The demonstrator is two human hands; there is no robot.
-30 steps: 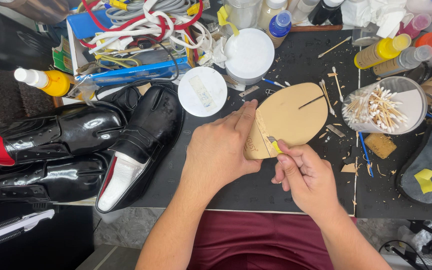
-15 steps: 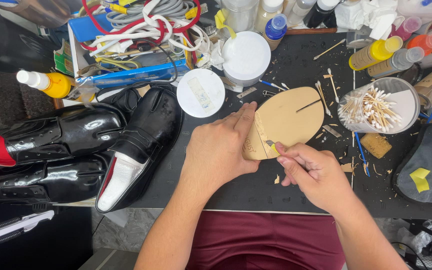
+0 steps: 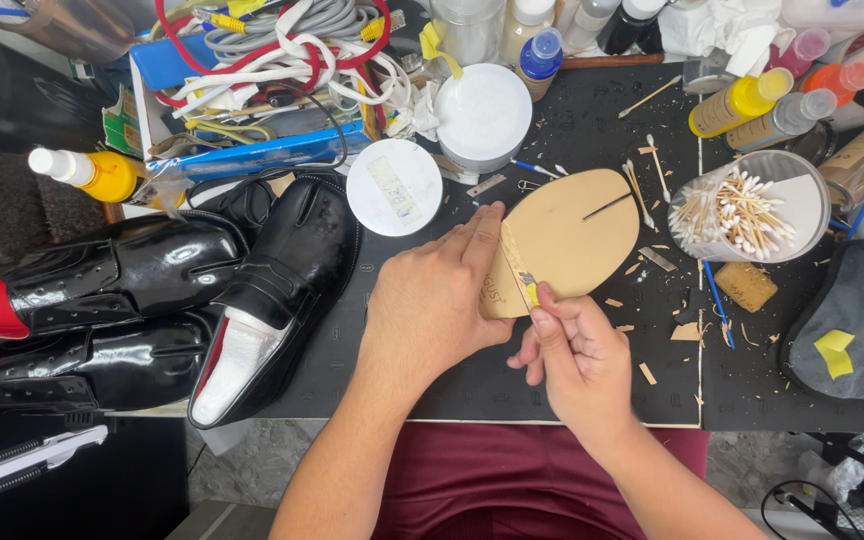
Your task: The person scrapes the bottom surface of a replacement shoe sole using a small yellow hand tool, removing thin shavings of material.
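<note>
Left hand (image 3: pixel 430 300): fingers flat, pinning tan sole blank (image 3: pixel 572 240) to mat (image 3: pixel 572 390). Right hand (image 3: pixel 577 350): fingers pinched shut on small knife (image 3: pixel 524 285) at blank's edge. Best practice, judged: shallow strokes, firm hold-down, fingertips clear of blade.

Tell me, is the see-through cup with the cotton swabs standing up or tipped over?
Tipped over. The clear cup lies on its side on the black mat, mouth facing left, with cotton swabs poking out sideways.

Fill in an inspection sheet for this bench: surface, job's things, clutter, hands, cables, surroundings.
Surface: black mat, strewn with tan shavings.
Job's things: tan sole flat on mat; thin blade at its edge.
Clutter: black shoes, white lids, swab cup, bottles.
Hands: left hand presses sole; right hand fingers pinch blade.
Cables: red, grey, white tangle.
Surroundings: grey pouch; maroon lap.
</note>
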